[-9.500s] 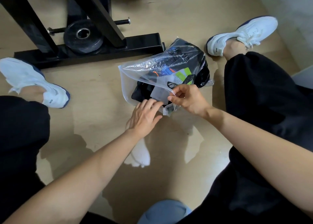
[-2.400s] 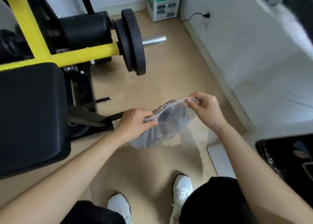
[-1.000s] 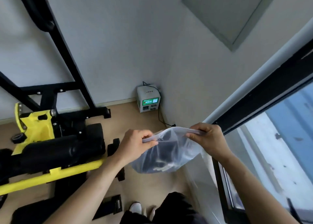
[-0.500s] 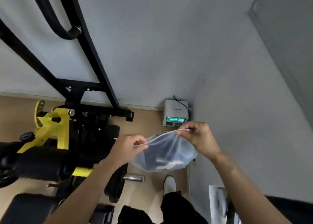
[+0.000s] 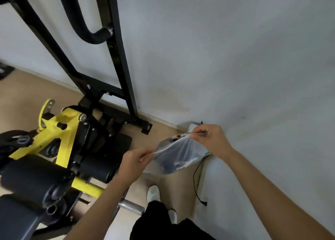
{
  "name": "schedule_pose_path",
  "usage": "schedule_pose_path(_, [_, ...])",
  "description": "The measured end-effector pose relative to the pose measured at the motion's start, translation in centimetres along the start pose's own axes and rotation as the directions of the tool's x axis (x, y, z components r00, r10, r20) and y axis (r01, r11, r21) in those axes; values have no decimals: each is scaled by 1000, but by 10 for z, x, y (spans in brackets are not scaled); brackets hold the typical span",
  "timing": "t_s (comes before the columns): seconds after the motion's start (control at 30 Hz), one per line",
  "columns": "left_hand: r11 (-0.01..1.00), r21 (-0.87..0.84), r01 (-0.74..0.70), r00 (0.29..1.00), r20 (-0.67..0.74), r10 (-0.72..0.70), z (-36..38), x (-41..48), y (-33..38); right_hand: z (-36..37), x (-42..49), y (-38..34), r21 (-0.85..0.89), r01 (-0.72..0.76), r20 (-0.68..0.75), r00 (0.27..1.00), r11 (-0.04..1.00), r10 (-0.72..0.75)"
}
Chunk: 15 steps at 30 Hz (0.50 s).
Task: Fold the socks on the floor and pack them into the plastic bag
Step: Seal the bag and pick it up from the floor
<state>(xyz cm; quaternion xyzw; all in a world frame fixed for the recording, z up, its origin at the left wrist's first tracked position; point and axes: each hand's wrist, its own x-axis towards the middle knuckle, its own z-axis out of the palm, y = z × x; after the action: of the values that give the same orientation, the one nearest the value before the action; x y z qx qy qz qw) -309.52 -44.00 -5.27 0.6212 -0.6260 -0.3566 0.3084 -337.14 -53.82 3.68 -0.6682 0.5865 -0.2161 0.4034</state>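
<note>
Sealing clear plastic bag (image 5: 178, 153) of dark folded socks (image 5: 172, 164), held mid-air: left hand (image 5: 135, 161), right hand (image 5: 211, 140) each pinching top edge. Keep strip taut, press along.

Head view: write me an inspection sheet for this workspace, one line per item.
Surface: tan floor, bare where visible.
Job's things: plastic bag held up in the air, dark contents inside; its top edge is stretched between both hands.
Clutter: nothing seen.
Hands: left hand and right hand each pinch an end of the bag's top edge.
Cables: black cord hangs along the wall.
Surroundings: yellow-and-black exercise machine, grey wall, white shoes.
</note>
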Motion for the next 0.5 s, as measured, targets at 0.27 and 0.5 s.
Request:
schedule_pose_path(0.27, [989,18,144,989,-48,-143,24,111,-49,31,139,57,-103,-56,18,998,993,58])
schedule_pose_path(0.5, [944,128,304,953,-36,-302,91,208,-143,93,247,183,-60,-121,102,987,991,126])
